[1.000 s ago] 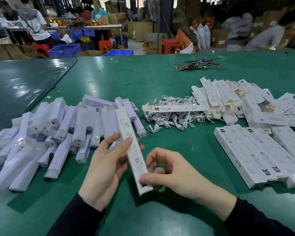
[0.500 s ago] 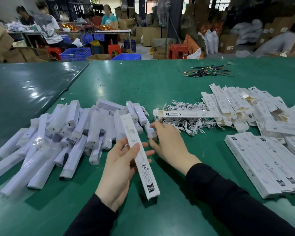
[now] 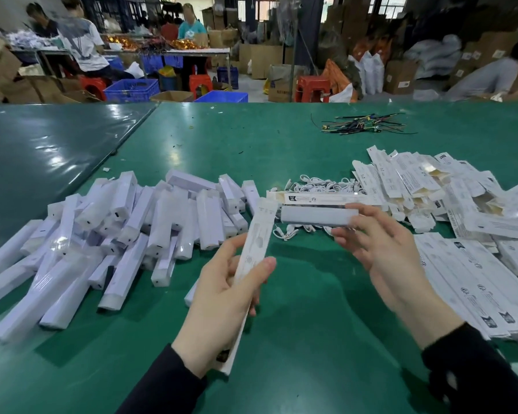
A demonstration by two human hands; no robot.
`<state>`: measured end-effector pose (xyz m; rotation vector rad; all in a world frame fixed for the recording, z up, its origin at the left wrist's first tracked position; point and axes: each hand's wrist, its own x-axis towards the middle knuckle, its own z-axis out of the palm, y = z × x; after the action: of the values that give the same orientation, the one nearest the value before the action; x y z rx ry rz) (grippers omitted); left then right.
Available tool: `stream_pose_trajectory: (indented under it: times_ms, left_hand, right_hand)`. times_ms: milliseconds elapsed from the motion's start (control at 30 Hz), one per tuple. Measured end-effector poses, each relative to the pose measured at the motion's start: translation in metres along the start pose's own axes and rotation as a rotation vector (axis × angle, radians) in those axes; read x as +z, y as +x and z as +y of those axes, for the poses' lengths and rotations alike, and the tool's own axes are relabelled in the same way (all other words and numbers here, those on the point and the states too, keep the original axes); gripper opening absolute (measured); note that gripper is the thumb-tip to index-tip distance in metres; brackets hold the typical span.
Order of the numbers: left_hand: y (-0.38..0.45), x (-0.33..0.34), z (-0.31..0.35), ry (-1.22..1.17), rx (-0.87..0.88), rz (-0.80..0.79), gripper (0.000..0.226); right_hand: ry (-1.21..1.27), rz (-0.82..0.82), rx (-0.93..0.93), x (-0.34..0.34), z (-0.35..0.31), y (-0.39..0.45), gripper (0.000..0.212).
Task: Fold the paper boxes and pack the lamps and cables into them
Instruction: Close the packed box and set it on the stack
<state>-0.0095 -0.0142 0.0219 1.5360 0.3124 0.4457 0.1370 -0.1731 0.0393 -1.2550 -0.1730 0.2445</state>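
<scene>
- One long white printed paper box (image 3: 253,252) is in hand right now: the left hand (image 3: 222,306) has its grip closed around it, thumb and fingers wrapped on its lower half, the open top end pointing up and away over the green counter (image 3: 296,324).
- The right hand (image 3: 380,249) pinches a white plastic-wrapped bar lamp (image 3: 316,218) by one end, holding it level just beside the box mouth; it is not yet inside, so this box looks erected but unfilled.
- A row of flat-lying white printed boxes (image 3: 473,282) at the right appears to be finished packs, though closed ends cannot be checked.
- Many wrapped white lamps (image 3: 126,234) remain heaped at the left.
- A tangle of coiled white cables (image 3: 320,186) lies behind the hands, and a heap of unfolded white box blanks (image 3: 416,180) sits beyond.
- Judging by those heaps, most of the job remains.
</scene>
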Motion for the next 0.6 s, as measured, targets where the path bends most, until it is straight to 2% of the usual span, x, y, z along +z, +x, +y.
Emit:
stream_pose_trajectory:
  times_ms: [33,100,200,300,400,533,600]
  left_hand:
    - [-0.001,0.001,0.000,0.030,0.038,-0.001,0.040]
    - [-0.002,0.001,-0.001,0.107,0.132,0.015,0.037]
    - [-0.003,-0.002,-0.002,0.323,0.311,0.032,0.033]
    - [-0.003,-0.003,-0.002,0.598,0.472,0.029,0.042]
    - [-0.005,-0.003,-0.003,0.769,0.544,0.052,0.049]
    - [-0.006,-0.002,-0.003,0.813,0.616,0.058,0.048]
    - [-0.005,-0.003,-0.003,0.814,0.632,0.070,0.049]
  right_hand:
    - [0.104,-0.012,0.049,-0.005,-0.006,-0.001,0.018]
    - [0.248,-0.043,0.076,-0.010,-0.019,-0.002,0.023]
    - [0.321,-0.094,0.030,-0.011,-0.031,-0.005,0.029]
    - [0.319,-0.161,-0.045,-0.013,-0.037,-0.008,0.021]
    - [0.240,-0.196,-0.122,-0.014,-0.041,-0.009,0.020]
    - [0.175,-0.113,-0.115,-0.012,-0.041,-0.010,0.016]
    - [0.148,-0.028,-0.091,-0.012,-0.040,-0.009,0.024]
